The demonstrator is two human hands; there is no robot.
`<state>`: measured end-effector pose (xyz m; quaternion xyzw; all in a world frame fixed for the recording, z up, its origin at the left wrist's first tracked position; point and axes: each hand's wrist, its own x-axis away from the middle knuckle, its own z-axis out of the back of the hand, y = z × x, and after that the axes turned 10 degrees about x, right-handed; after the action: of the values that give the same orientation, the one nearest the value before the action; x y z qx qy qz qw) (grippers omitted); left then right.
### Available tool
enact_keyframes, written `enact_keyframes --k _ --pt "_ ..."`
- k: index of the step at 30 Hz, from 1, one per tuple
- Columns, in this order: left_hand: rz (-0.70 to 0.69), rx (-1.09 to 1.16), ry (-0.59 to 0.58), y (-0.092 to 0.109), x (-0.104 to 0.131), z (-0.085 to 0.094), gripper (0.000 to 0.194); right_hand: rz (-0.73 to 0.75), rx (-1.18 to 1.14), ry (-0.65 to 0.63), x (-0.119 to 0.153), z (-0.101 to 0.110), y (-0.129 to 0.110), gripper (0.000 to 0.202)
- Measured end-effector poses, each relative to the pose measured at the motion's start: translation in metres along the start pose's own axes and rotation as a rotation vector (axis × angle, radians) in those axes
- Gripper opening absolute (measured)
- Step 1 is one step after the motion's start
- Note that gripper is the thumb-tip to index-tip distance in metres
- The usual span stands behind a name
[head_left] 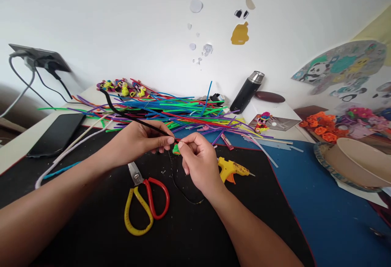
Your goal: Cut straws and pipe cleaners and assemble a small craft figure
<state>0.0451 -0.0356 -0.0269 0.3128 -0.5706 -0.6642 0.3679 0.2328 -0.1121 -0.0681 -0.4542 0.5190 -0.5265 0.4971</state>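
My left hand [143, 138] pinches a black pipe cleaner [122, 114], whose long end rises to the upper left. Its other end meets my right hand [198, 157], closed on a small piece with green, orange and red parts [176, 149]. The fingertips of both hands nearly meet, and they partly hide the piece. Below them on the black mat [100, 226] lie scissors [139, 201] with one yellow and one red handle. A yellow glue gun [232, 169] lies just right of my right hand.
Many coloured pipe cleaners [183, 112] are heaped behind the hands. A phone [56, 134] lies left, a black flask [247, 91] leans against a white box [275, 114], and a bowl [363, 161] stands right. Small finished figures [122, 87] sit by the wall.
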Motion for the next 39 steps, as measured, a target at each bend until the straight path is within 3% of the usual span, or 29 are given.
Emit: enact_keyframes --k 8,18,21,25,30,39 --pt "-0.012 -0.104 -0.008 -0.002 0.001 0.006 0.036 0.066 0.139 -0.026 0.003 -0.001 0.005 0.02" --pt "-0.268 -0.516 0.097 0.004 0.015 -0.01 0.025 0.17 0.488 -0.052 0.002 -0.002 0.012 0.02" --pt "-0.191 -0.472 0.049 0.0 0.01 -0.006 0.028 0.11 0.444 -0.065 0.0 -0.002 0.013 0.017" --pt "-0.055 -0.29 -0.001 -0.004 0.005 0.005 0.037 0.014 0.203 -0.103 -0.002 0.0 0.009 0.015" --pt "-0.008 -0.008 0.008 0.0 0.0 0.005 0.046 -0.027 0.023 -0.138 -0.002 0.0 0.005 0.025" --pt "0.032 0.039 0.015 0.003 -0.001 0.0 0.055 -0.015 -0.055 -0.082 -0.003 0.001 0.006 0.028"
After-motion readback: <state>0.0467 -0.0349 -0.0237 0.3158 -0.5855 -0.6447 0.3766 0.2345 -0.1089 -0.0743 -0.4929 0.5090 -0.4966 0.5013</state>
